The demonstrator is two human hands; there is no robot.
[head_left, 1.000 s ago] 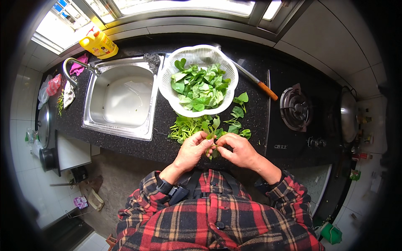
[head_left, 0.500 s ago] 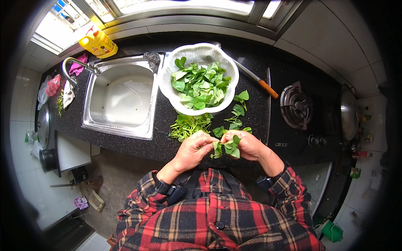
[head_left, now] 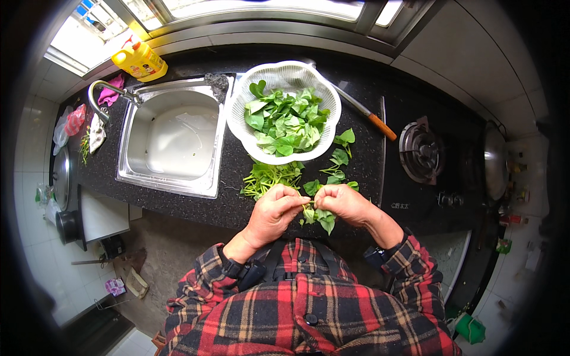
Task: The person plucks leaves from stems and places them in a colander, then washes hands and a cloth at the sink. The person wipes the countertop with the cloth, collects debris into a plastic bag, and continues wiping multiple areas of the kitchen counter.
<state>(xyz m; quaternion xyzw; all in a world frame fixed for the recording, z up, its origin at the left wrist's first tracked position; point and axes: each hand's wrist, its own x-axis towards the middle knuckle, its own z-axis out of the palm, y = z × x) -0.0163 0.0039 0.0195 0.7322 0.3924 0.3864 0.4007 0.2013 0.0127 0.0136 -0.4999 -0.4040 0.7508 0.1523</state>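
Both hands meet at the counter's front edge over a green leafy sprig (head_left: pixel 323 219). My left hand (head_left: pixel 267 216) pinches its thin stem between thumb and fingertips. Curled closed, my right hand (head_left: pixel 344 203) grips the same sprig, whose leaves hang below the fingers. Just beyond my left hand lies a heap of green stems (head_left: pixel 270 179). Loose leafy sprigs (head_left: pixel 338 158) are spread past my right hand. Behind them stands a white scalloped colander (head_left: pixel 236 121) holding many picked green leaves (head_left: pixel 285 121).
Left of the colander is a steel sink (head_left: pixel 178 148) with a curved faucet (head_left: pixel 98 89). A yellow bottle (head_left: pixel 141 63) stands behind it. A tool with a wooden handle (head_left: pixel 382 127) lies right of the colander, its handle reaching toward the gas burner (head_left: pixel 422 151).
My right hand has turned and closed more tightly, its fingers curling in. The sprig's leaves have dropped lower beneath the hands. My left hand keeps its pinch with little movement.
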